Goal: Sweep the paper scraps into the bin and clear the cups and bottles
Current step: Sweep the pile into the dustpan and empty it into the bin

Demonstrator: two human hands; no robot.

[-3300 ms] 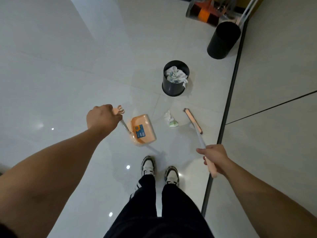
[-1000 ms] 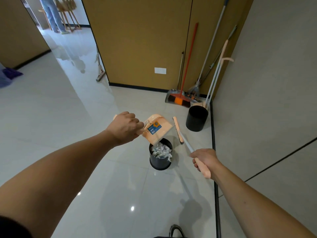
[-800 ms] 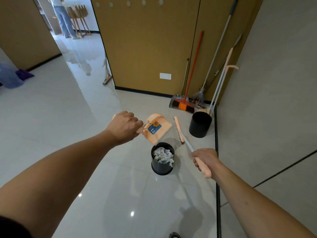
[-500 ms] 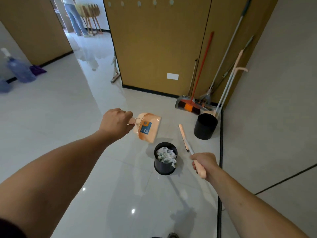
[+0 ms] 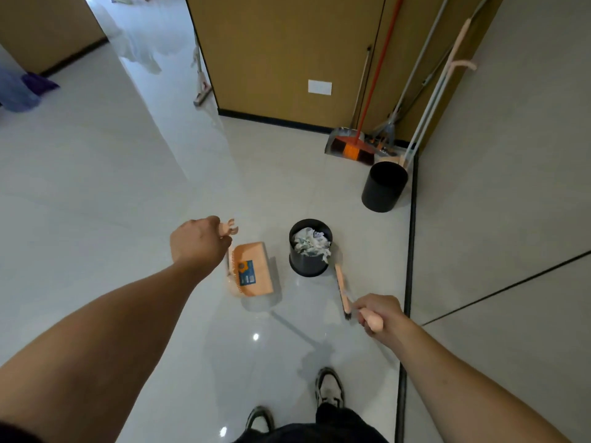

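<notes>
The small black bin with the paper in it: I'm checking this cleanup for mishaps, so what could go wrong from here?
1. The small black bin is heaped; crumpled paper scraps hang over its rim and may fall out.
2. The peach brush in the right hand sits close beside the bin and could knock it.
3. The peach plastic dustpan, held by the left hand, could slide on the glossy floor.

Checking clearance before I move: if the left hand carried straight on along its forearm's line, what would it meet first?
Likely bare floor. The left hand points forward, left of the paper-filled bin; depth is uncertain.
</notes>
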